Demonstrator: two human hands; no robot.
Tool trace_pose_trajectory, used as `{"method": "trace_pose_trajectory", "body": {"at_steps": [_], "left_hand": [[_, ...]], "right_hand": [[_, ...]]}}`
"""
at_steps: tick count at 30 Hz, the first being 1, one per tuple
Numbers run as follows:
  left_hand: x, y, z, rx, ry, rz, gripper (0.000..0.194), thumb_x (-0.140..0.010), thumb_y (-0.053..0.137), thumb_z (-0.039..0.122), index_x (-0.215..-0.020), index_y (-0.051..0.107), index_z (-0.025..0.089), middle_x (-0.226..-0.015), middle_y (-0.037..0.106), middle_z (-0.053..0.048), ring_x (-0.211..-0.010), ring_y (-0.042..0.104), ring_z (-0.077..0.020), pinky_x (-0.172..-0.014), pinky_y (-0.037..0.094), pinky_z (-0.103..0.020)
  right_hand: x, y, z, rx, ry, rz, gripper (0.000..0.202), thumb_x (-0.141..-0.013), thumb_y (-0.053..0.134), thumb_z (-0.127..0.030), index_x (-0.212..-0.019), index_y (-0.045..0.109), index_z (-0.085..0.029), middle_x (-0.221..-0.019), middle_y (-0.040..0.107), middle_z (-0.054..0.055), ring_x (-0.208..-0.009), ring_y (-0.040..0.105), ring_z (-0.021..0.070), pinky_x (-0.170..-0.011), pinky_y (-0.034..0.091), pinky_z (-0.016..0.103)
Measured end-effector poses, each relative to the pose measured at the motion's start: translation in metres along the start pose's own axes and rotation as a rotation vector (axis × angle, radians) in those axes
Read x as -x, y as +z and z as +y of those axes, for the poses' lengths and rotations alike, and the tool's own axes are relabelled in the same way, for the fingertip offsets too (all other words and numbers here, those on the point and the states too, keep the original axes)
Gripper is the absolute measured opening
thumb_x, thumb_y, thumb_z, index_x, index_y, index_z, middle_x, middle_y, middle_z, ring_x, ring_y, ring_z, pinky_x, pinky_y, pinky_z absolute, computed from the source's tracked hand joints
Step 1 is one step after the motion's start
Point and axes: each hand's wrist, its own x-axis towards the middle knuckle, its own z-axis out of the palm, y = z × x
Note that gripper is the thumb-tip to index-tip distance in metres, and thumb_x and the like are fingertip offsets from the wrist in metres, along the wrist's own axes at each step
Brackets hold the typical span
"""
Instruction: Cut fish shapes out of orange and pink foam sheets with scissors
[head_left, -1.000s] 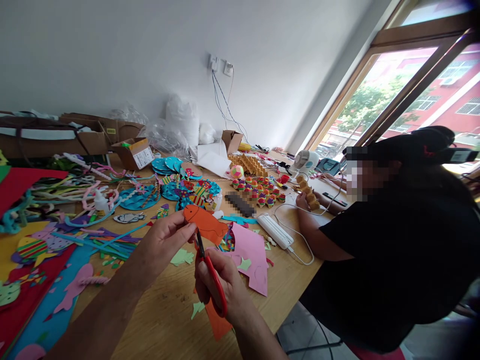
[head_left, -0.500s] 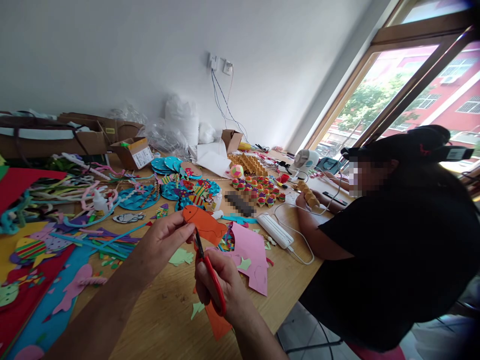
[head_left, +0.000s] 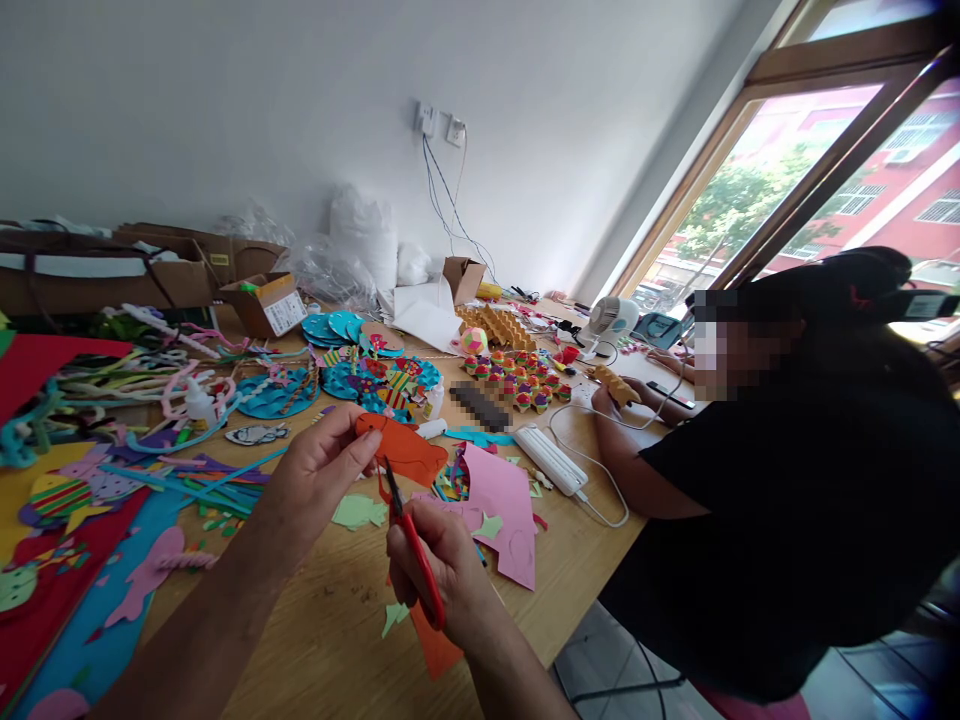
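Between its thumb and fingers, my left hand (head_left: 328,462) pinches the left end of an orange fish-shaped piece (head_left: 409,454) with dark drawn lines. Red-handled scissors (head_left: 420,560) are in my right hand (head_left: 442,565), their dark blades pointing up at the lower edge of the orange piece. A thin orange strip hangs beside the blades. Below my right hand lies another orange sheet (head_left: 435,645), partly hidden. A light green cutout (head_left: 358,512) rests on the table between my hands, and a pink sheet (head_left: 502,510) lies to the right.
A white power strip (head_left: 551,460) with a cable lies right of the pink sheet. At the right sits a person in black (head_left: 795,480), holding an egg-carton piece. Pipe cleaners, blue plates (head_left: 277,395) and colored sheets cover the left and back. Cardboard boxes (head_left: 266,305) stand by the wall.
The orange piece has moved slightly left and tilted, along with my left hand. The scissors' blades have shifted a little left, and an orange strip now hangs beside them.
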Motion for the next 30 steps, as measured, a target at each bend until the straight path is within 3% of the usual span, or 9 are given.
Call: {"method": "trace_pose_trajectory", "body": {"at_steps": [3,9,14,20,30], "left_hand": [[0.0,0.0,-0.002,0.064,-0.029,0.011,0.009,-0.083,0.059,0.027,-0.077,0.063,0.022,-0.069,0.057,0.006,-0.062,0.049,-0.0102,-0.06,0.043,-0.018],[0.0,0.003,-0.002,0.196,-0.11,0.007,0.004,-0.077,0.065,0.025,-0.077,0.066,0.021,-0.068,0.061,0.006,-0.064,0.053,-0.0094,-0.064,0.044,-0.018],[0.001,0.007,0.003,0.228,-0.148,0.03,0.01,-0.07,0.071,0.021,-0.073,0.061,0.02,-0.066,0.06,0.008,-0.064,0.053,-0.0093,-0.063,0.043,-0.018],[0.003,0.005,0.008,0.136,-0.222,-0.031,0.023,-0.069,0.073,0.024,-0.089,0.061,0.022,-0.081,0.066,0.006,-0.072,0.058,-0.0114,-0.067,0.044,-0.02],[-0.001,0.002,0.002,0.115,-0.258,-0.136,0.011,-0.074,0.069,0.027,-0.082,0.066,0.021,-0.071,0.061,0.005,-0.069,0.053,-0.0118,-0.068,0.043,-0.021]], "right_hand": [[0.0,0.002,-0.003,-0.012,0.011,0.023,0.034,-0.079,0.059,-0.04,-0.057,0.042,-0.02,-0.041,0.045,-0.007,-0.036,0.037,0.0058,-0.038,0.029,0.016],[-0.003,0.0,0.001,-0.076,-0.067,-0.003,0.053,-0.075,0.056,-0.07,-0.061,0.044,-0.02,-0.042,0.046,-0.005,-0.037,0.037,0.007,-0.039,0.031,0.019],[-0.002,-0.003,0.007,-0.096,-0.117,-0.03,0.052,-0.082,0.053,-0.066,-0.061,0.047,-0.019,-0.044,0.046,-0.004,-0.039,0.039,0.0083,-0.04,0.032,0.02],[-0.003,-0.007,0.009,-0.12,-0.138,-0.066,0.052,-0.083,0.051,-0.066,-0.061,0.049,-0.019,-0.043,0.045,-0.004,-0.038,0.038,0.0087,-0.039,0.031,0.02],[-0.006,-0.015,0.007,-0.081,-0.148,-0.16,0.056,-0.08,0.05,-0.071,-0.059,0.048,-0.019,-0.045,0.045,-0.004,-0.039,0.04,0.0089,-0.04,0.03,0.021]]}}
